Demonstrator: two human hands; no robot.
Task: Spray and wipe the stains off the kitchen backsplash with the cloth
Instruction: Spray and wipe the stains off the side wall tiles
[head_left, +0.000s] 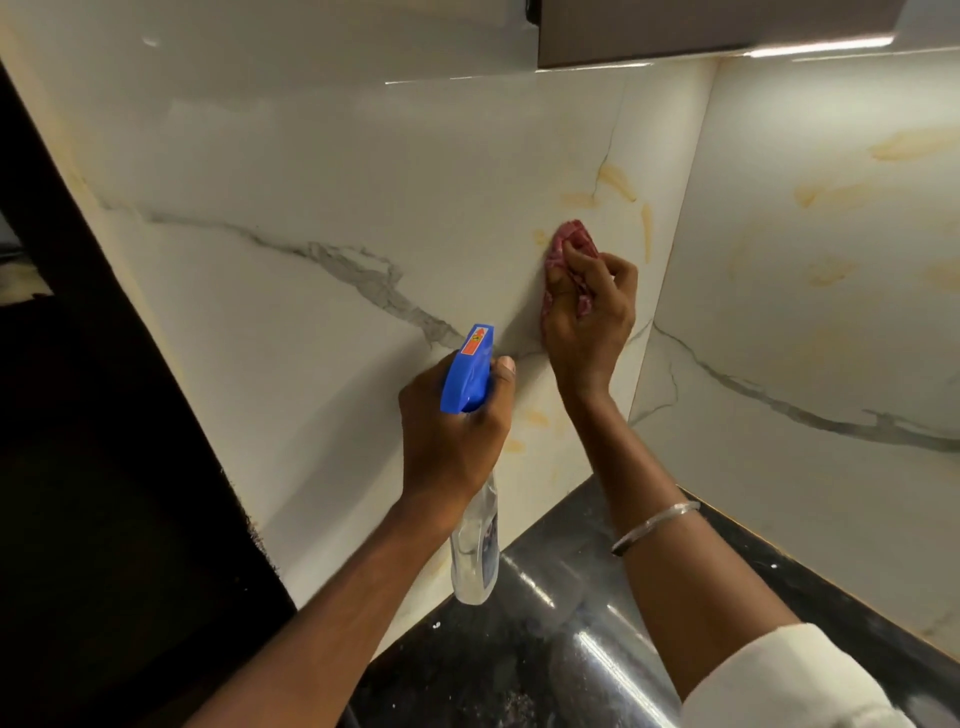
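Head view. The right hand (589, 306) is raised on an extended arm. Its fingers are curled round a bunched red cloth (571, 236), which it presses against the backsplash (311, 182) near the inner corner where the two panels meet. Yellow stains (615, 182) lie just above and beside the cloth, and more show on the right-hand panel. The left hand (452, 431), lower and to the left, grips the neck of a spray bottle (467, 374). The blue nozzle points at the wall and the clear body hangs below the fist, over the back edge of the black surface (545, 597). A metal bangle (654, 525) circles the right forearm.
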